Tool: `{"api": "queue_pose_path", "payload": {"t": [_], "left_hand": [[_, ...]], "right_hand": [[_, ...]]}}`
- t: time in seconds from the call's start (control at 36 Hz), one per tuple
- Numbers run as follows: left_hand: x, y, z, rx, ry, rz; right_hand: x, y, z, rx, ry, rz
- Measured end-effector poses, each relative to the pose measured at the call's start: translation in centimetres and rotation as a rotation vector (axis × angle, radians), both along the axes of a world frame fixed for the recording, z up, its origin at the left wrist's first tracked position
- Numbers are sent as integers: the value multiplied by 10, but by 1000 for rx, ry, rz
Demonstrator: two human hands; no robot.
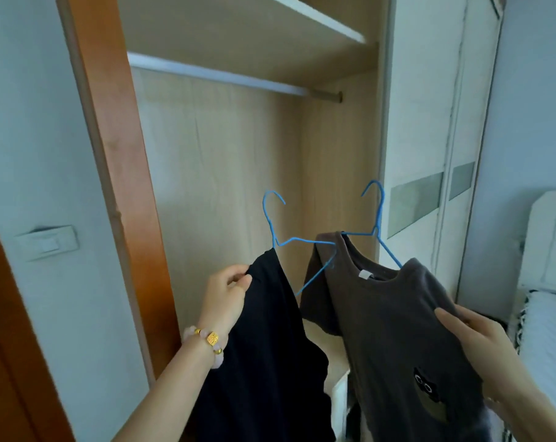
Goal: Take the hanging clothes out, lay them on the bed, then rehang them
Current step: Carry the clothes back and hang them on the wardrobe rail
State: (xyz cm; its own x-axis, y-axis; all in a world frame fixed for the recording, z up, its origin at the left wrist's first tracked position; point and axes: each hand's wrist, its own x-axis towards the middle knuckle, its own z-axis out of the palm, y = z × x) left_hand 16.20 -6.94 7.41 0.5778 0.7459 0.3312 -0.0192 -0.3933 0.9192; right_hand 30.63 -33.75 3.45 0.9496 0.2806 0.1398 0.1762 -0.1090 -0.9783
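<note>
My left hand (228, 291) pinches the shoulder of a black garment (270, 346) that hangs on a blue wire hanger (271, 218). My right hand (474, 339) grips a grey-brown T-shirt (391, 330) with a small owl print, which sits on a second blue hanger (378, 212). Both hangers are held up in front of the open wardrobe, well below its bare hanging rail (225, 74). Both hooks are free of the rail.
A wardrobe shelf (302, 17) runs above the rail. An orange wooden door frame (117, 154) stands at the left, with a wall switch (47, 242) beside it. White sliding wardrobe doors (429, 122) are at the right, and the bed (547, 330) lies at the far right.
</note>
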Motion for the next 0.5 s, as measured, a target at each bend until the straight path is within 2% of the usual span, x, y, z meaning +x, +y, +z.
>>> {"api": "queue_pose_path", "payload": {"t": [0.22,0.5], "left_hand": [[48,43,-3,-132,-66,-27],[78,83,-2,-122,-166,38]], "right_hand": [[39,57,6,11,29,-67],[84,127,28,86,-34,2]]}}
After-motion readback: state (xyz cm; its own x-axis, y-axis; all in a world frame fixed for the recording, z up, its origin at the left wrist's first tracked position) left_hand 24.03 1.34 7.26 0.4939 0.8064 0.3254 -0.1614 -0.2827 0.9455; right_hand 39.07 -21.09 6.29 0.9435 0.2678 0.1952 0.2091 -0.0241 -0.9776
